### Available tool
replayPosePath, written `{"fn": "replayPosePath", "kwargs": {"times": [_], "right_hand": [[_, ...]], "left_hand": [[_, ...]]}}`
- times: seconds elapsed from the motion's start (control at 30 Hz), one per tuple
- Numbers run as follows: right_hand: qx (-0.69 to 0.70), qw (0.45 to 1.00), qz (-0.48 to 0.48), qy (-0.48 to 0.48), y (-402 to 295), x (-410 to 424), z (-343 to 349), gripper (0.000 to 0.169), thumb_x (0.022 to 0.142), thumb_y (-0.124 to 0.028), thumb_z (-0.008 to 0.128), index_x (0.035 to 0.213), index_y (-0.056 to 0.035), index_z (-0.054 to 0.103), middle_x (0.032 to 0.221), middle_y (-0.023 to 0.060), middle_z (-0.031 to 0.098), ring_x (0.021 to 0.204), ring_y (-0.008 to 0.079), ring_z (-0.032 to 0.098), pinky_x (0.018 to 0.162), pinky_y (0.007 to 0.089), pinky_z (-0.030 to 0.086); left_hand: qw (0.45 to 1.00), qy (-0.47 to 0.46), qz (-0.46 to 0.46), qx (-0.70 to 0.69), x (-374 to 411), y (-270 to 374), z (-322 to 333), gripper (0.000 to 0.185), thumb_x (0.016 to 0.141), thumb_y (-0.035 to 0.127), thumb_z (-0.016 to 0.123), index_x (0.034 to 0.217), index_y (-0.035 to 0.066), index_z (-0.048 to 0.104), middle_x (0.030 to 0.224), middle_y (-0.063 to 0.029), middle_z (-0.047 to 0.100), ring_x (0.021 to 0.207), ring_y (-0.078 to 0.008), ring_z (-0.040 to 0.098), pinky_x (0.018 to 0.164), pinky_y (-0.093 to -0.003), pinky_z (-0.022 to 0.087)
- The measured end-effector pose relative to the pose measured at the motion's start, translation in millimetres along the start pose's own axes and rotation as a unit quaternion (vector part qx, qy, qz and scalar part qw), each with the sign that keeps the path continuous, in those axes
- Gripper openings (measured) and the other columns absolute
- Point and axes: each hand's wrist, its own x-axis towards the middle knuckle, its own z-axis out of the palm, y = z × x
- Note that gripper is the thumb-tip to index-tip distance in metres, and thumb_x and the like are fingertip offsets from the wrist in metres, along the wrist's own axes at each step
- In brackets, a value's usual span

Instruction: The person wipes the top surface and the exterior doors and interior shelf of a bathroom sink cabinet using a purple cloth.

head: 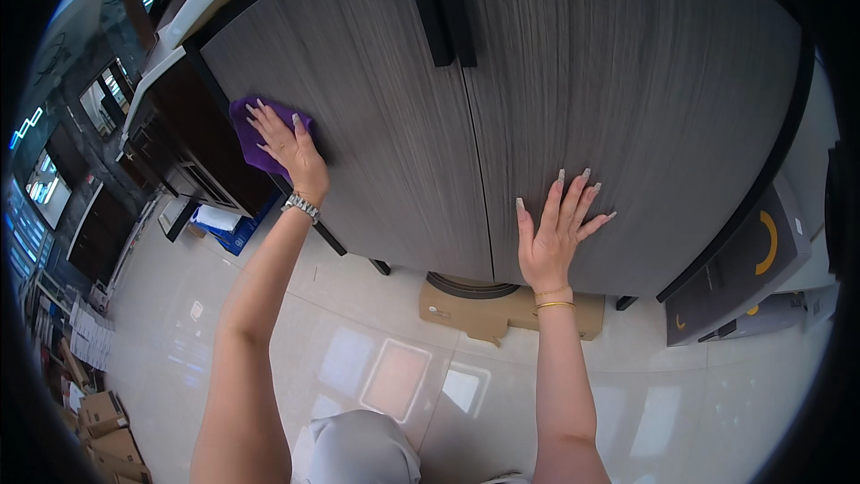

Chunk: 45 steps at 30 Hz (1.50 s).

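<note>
A purple cloth lies against the left edge of a grey wood-grain cabinet door. My left hand presses it flat there with spread fingers; a metal watch circles that wrist. On the lower part of the right cabinet door rests my right hand, palm down, fingers apart and holding nothing. Thin gold bracelets are on the right wrist. Two long black handles run side by side along the seam between the doors, which are closed.
Below the cabinet, a cardboard box lies on the glossy tiled floor. A dark printed box stands at right. A dark brown cabinet and a blue box are at left. Several cartons stack at lower left.
</note>
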Motion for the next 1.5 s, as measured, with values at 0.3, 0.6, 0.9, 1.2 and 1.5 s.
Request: {"fn": "replayPosePath", "kwargs": {"times": [0.3, 0.6, 0.9, 1.2, 1.5], "right_hand": [[-0.016, 0.999, 0.021, 0.032, -6.0, 2.2, 10.4, 0.070, 0.097, -0.040, 0.050, 0.154, -0.0156, 0.016, 0.160, 0.0150, 0.004, 0.148, 0.0358, -0.005, 0.107, 0.0637, -0.016], [0.013, 1.000, 0.017, -0.018, -4.2, 0.6, -3.3, 0.069, 0.096, -0.037, 0.052, 0.153, -0.0153, 0.019, 0.160, 0.0146, 0.007, 0.148, 0.0343, 0.000, 0.109, 0.0631, -0.013], [-0.041, 0.999, 0.021, 0.023, -12.3, 5.2, -4.8, 0.063, 0.097, -0.034, 0.051, 0.151, -0.0152, 0.026, 0.160, 0.0119, 0.013, 0.148, 0.0330, 0.005, 0.111, 0.0643, -0.006], [-0.038, 0.999, 0.033, -0.002, -24.0, 6.5, -0.3, 0.064, 0.096, -0.042, 0.051, 0.151, -0.0201, 0.027, 0.160, 0.0130, 0.008, 0.148, 0.0340, 0.001, 0.106, 0.0706, -0.007], [-0.016, 0.999, 0.031, -0.012, -21.1, 5.8, -8.8, 0.066, 0.095, -0.039, 0.052, 0.151, -0.0184, 0.026, 0.160, 0.0131, 0.011, 0.147, 0.0347, 0.005, 0.107, 0.0693, -0.006]], "left_hand": [[0.930, -0.063, 0.362, 0.023, 4.7, 117.9, 12.4, 0.064, 0.089, 0.043, 0.054, 0.145, 0.014, 0.041, 0.157, -0.0102, 0.025, 0.146, -0.0315, 0.016, 0.112, -0.0635, 0.003], [0.569, -0.440, 0.695, 0.024, -109.7, 72.0, 10.9, 0.061, 0.094, 0.039, 0.047, 0.148, 0.014, 0.032, 0.156, -0.0018, 0.026, 0.141, -0.0178, 0.028, 0.117, -0.0362, 0.026], [0.935, -0.071, 0.347, 0.024, -5.4, 63.6, 0.8, 0.057, 0.089, 0.036, 0.055, 0.142, 0.018, 0.044, 0.158, -0.0070, 0.022, 0.145, -0.0399, 0.009, 0.110, -0.0675, 0.003], [0.973, 0.011, -0.231, 0.002, -94.4, -51.7, 13.9, 0.066, 0.102, 0.047, 0.022, 0.154, 0.009, 0.005, 0.161, -0.0122, -0.001, 0.147, -0.0320, 0.000, 0.119, -0.0447, 0.005], [0.776, -0.067, -0.585, -0.225, -227.5, 48.6, 33.8, 0.075, 0.100, 0.055, 0.020, 0.152, 0.009, -0.009, 0.159, -0.0093, -0.016, 0.148, -0.0246, -0.007, 0.120, -0.0385, 0.001]]}}
